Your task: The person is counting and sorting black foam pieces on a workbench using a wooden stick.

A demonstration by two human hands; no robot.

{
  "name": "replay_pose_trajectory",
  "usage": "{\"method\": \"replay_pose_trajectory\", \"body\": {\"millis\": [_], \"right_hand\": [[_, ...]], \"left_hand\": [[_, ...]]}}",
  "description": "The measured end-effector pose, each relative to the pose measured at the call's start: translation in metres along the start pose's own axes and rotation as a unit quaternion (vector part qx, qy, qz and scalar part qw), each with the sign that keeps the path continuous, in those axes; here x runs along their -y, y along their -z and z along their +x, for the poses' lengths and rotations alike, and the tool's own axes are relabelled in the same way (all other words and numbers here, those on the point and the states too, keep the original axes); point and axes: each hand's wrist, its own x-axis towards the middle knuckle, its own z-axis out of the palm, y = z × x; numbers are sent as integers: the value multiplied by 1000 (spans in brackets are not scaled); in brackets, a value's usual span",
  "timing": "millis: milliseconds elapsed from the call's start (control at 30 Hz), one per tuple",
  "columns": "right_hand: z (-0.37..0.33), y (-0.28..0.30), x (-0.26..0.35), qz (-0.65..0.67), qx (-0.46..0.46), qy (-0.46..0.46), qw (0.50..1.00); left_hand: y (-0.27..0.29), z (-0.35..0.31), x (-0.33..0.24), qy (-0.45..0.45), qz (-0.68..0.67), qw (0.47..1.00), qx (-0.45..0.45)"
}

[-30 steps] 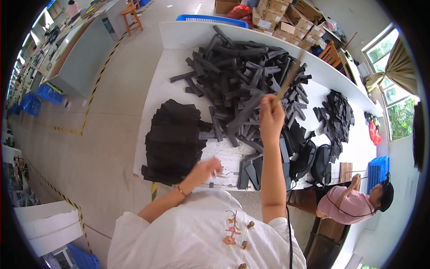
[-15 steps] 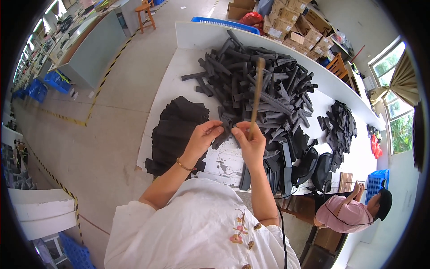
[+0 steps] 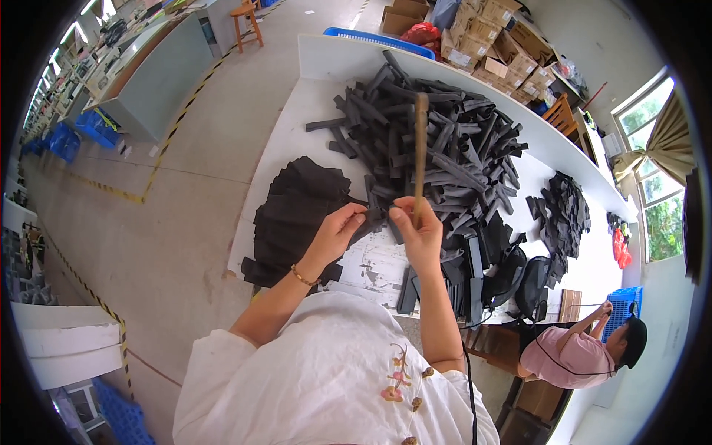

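Note:
Between my hands is a small dark fabric piece (image 3: pixel 377 219), held over the white table (image 3: pixel 371 274). The fingers of my left hand (image 3: pixel 335 234) pinch its left side. My right hand (image 3: pixel 418 236) is closed at its right side and also grips a thin brownish stick (image 3: pixel 420 152), which points up and away over the pile. Beyond my hands lies a big heap of dark fabric tubes (image 3: pixel 452 159). Left of my left hand, flat black fabric pieces (image 3: pixel 293 204) are stacked in overlapping layers. How the fabric sits in my right fingertips is partly hidden.
Black pouches (image 3: pixel 532 282) and folded dark strips stand to the right, with a smaller heap of black pieces (image 3: pixel 565 222) beyond. A low white panel (image 3: pixel 475 85) edges the table's far side. At the right sits a person in pink (image 3: pixel 567 354) near a blue crate (image 3: pixel 624 302).
Both hands stay near the same spot, with the fabric piece turned slightly between them. The stick has tilted more upright. At the right, the other person's hands have shifted.

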Motion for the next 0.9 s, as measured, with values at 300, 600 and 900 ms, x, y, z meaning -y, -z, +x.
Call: {"method": "replay_pose_trajectory", "body": {"millis": [300, 600, 900], "right_hand": [[32, 17, 3, 236, -115, -108, 959], [-11, -20, -42, 157, 72, -185, 967], [-20, -35, -39, 81, 94, -129, 984]], "left_hand": [[8, -6, 0, -37, 98, 994, -28], [-2, -7, 15, 22, -43, 998, -27], [5, 7, 4, 40, -161, 986, -20]]}}
